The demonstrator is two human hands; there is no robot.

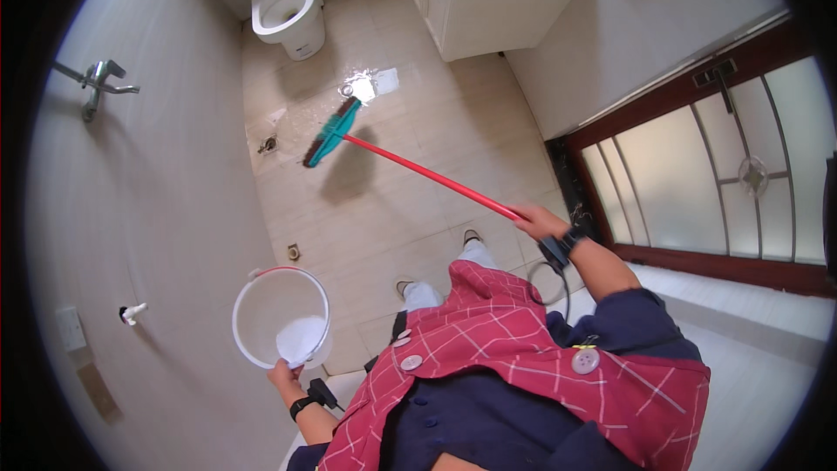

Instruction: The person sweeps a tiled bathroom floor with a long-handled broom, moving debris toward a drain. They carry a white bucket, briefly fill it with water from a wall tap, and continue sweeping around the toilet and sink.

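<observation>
My right hand (540, 222) is closed around the end of the red handle of a push broom (427, 177). The broom's green head with dark bristles reaches out ahead of me and casts a shadow on the floor; it seems raised off the tiles. At my left side, my left hand (285, 376) grips the near rim of a white bucket (258, 310). The bucket tilts so that its inside shows, with a brighter white patch low down; whether that is liquid or the bottom, I cannot tell. The fingers under the rim are partly hidden.
Shiny wet patches lie on the tiled floor (392, 235) near a drain (268, 145). A toilet (286, 13) stands far left, a sink cabinet (488, 4) far right. Taps (103, 87) stick out from the left wall. A glazed door (697, 166) is at right.
</observation>
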